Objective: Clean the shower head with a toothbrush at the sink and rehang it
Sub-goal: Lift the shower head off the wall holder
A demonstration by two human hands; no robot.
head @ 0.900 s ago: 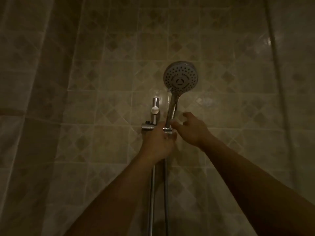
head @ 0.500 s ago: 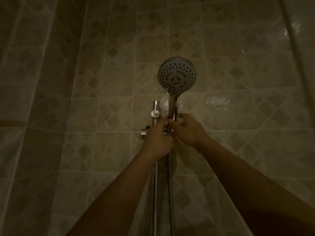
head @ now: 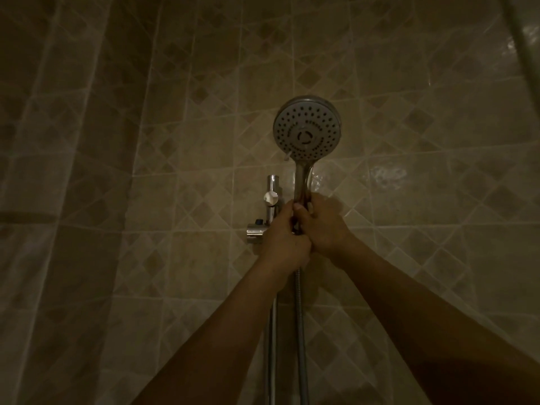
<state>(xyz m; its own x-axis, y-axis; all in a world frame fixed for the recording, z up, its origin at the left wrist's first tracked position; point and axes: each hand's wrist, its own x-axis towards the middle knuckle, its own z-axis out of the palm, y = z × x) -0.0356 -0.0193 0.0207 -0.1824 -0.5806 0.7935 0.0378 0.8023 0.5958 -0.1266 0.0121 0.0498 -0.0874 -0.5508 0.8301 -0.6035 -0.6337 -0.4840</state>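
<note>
A round chrome shower head faces me, upright against the tiled wall, its handle running down into both my hands. My left hand is wrapped around the bottom of the handle, where the bracket on the slide rail sits. My right hand grips the handle just right of it, thumb on the front. The metal hose hangs straight down below my hands. Whether the handle rests in the bracket is hidden by my fingers. No toothbrush or sink is in view.
A beige tiled wall with diamond patterns fills the view. A translucent shower curtain hangs on the left. The vertical chrome rail continues down between my forearms. The light is dim.
My right hand came in from the right with open fingers and has closed on the handle. The view has shifted closer and upward; my left hand keeps its hold.
</note>
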